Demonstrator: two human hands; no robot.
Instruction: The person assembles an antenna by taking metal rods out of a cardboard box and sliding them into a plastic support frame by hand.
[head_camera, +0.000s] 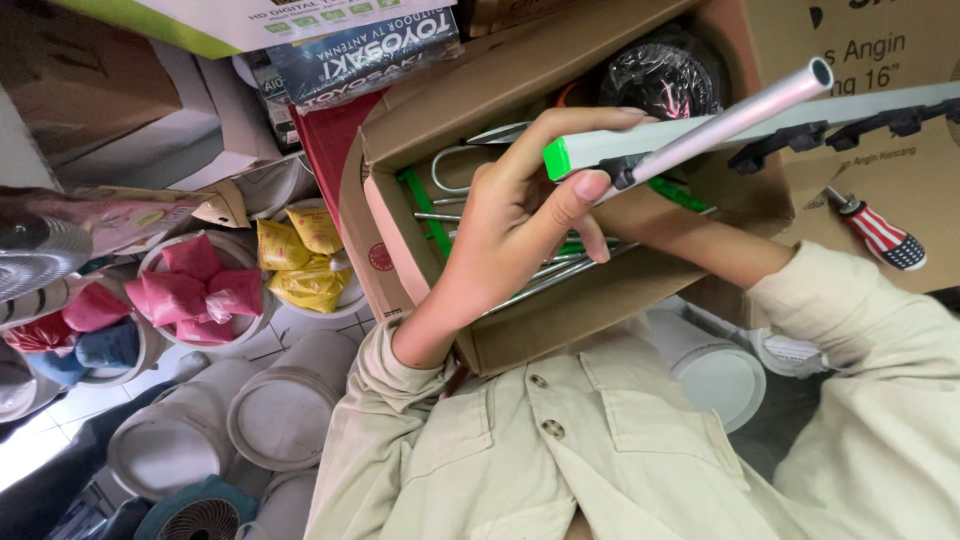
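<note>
My left hand (520, 215) is raised over an open cardboard box (520, 335) and grips a white flat bar (600, 147) with a green end cap, thumb and forefinger pinching it near that cap. Black clips (800, 135) line the bar. A silver metal tube (745, 108) lies along it and juts up to the right. My right forearm (690, 235) reaches from the right into the box; its hand is hidden behind the left hand. Inside the box lie thin metal rods (540, 278) and green plastic pieces (425, 205).
A screwdriver with a red and white striped handle (882, 235) rests on another cardboard box at right. A black plastic-wrapped bundle (665, 75) sits at the box's far end. Below left stand white buckets (290, 410), one with pink bags (195, 292), another with yellow packets (300, 255).
</note>
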